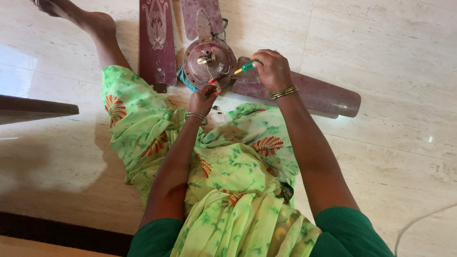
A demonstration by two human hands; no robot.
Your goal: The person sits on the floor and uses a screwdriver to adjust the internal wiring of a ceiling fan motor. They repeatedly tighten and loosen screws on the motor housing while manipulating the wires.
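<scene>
A maroon ceiling fan lies on the marble floor, its round motor hub (pixel 209 62) between three blades. My right hand (pixel 271 69) is shut on a green-handled screwdriver (pixel 247 66) whose tip points at the hub's right edge. My left hand (pixel 203 99) sits just below the hub and pinches a small red and white piece (pixel 215 84), apparently a wire end; thin wires run from it up to the hub's centre. Bangles circle both wrists.
Fan blades extend up-left (pixel 157 40), up (pixel 200 14) and right (pixel 323 95). My outstretched leg and bare foot (pixel 90 21) lie at upper left. A dark wooden edge (pixel 33 108) juts in at left. A white cable (pixel 419 221) curves at lower right.
</scene>
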